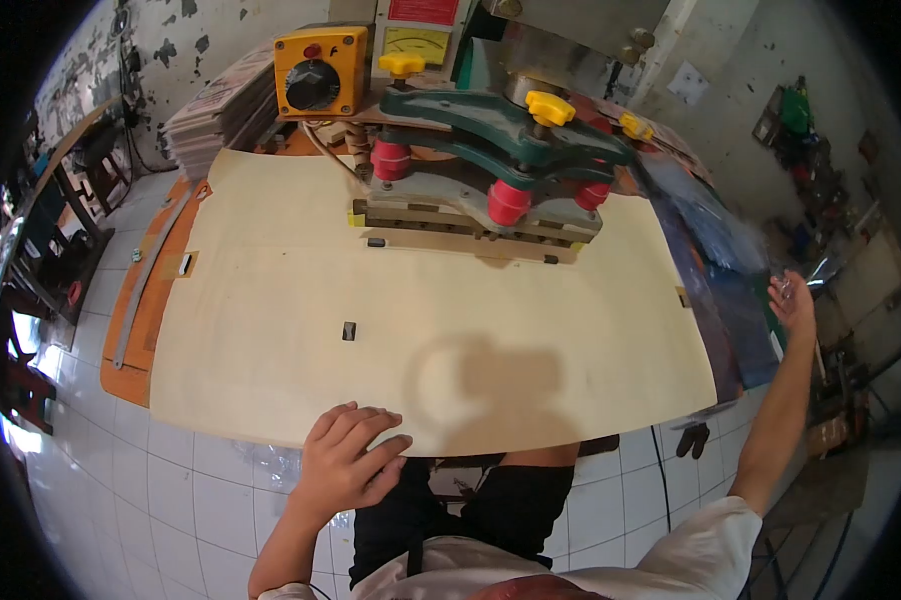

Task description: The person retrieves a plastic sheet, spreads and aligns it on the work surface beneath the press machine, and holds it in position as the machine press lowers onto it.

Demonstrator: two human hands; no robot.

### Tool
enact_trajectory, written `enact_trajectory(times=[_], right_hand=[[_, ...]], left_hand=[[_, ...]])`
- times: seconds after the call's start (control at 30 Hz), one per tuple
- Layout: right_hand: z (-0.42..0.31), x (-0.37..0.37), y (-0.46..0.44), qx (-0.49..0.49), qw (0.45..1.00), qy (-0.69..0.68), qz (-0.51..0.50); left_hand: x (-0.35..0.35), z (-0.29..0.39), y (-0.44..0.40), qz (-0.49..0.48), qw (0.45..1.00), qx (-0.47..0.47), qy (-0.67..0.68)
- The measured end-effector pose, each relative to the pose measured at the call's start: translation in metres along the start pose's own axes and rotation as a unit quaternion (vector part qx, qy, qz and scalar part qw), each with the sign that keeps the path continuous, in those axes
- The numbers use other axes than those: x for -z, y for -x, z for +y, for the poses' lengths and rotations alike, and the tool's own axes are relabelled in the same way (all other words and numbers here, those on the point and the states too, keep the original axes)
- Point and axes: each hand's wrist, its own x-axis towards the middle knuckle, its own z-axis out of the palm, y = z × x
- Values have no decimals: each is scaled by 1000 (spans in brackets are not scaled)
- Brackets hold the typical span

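Plastic (721, 237) beside right hand (794, 304): grip unclear | left hand (347, 460): palm hidden

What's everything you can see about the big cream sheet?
The cream sheet looks like smooth, thin card. It lies flat over an orange tabletop, rear part under a green machine. Small dark pieces and a shadow lie on it. The left hand is at its near edge, maybe touching.
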Motion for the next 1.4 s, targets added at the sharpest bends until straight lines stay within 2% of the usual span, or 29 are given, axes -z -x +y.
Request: enact_trajectory(times=[0.03, 0.07, 0.1, 0.17, 0.2, 0.3, 0.33, 0.47, 0.57, 0.6, 0.63, 0.7, 0.73, 0.77, 0.83, 0.9, 0.97, 1.03, 1.17, 1.23, 1.3, 1.37, 1.4], right_hand=[[-8, 0, 2, -9, 996, 90, 14], [-11, -3, 3, 60, 997, -48, -3], [-16, 1, -4, 61, 997, -48, -3], [-30, 30, -34, -19, 997, 70, -11], [-37, 46, -55, 1, 997, 69, -23], [-72, -36, 39, 123, 984, -92, -88], [-75, -33, 30, 95, 994, -21, -56], [-74, -40, 32, 98, 995, 23, -25], [-86, -47, 31, 171, 955, -188, -152], [-84, -45, 16, 100, 988, -95, -74], [-79, -54, 17, 98, 988, -96, -72], [-69, -77, 27, 53, 991, 113, 51], [-63, -90, 43, 87, 995, 46, -4], [-57, -102, 57, 90, 995, 47, -4], [-36, -126, 84, 116, 985, -83, -100], [-7, -163, 148, 121, 969, -156, -146], [33, -189, 201, 85, 941, -239, -225], [82, -210, 245, 51, 921, -305, -239], [149, -260, 361, 7, 886, -276, -371], [181, -272, 403, -109, 868, -287, -389], [201, -288, 438, -143, 864, -250, -413], [208, -303, 467, -164, 866, -266, -390], [209, -311, 475, -175, 866, -265, -386]], left_hand=[[0, 0, 0, 0, 1000, 0, 1], [0, 0, 0, 0, 1000, -2, 1], [0, 0, -1, 1, 1000, -3, 2], [0, 0, -1, 0, 1000, -5, -8], [0, 0, 0, -2, 1000, -8, -6], [-1, 0, -1, -6, 1000, -4, -2], [-2, 0, 0, -1, 1000, 0, 5], [0, 1, 0, 1, 1000, 2, 15], [-1, 0, 1, -4, 1000, 2, 15], [-1, 1, 2, -6, 1000, 4, 15], [-1, 1, 1, -3, 1000, 3, 15], [0, 0, 0, 0, 1000, -2, 18], [0, 0, 1, -4, 1000, 1, 20], [-2, 0, 1, -7, 1000, 7, 22], [-3, 0, 0, -2, 1000, 8, 20], [0, 0, 1, -5, 1000, 10, 16], [3, 0, -1, -11, 999, 9, 35], [5, 3, -2, -25, 998, 24, 51], [18, 22, -7, -58, 992, 53, 101], [19, 37, -6, -70, 981, 22, 178], [15, 56, -6, -82, 969, 37, 231], [9, 62, 0, -103, 959, 43, 261], [4, 63, 4, -121, 937, 84, 315]])
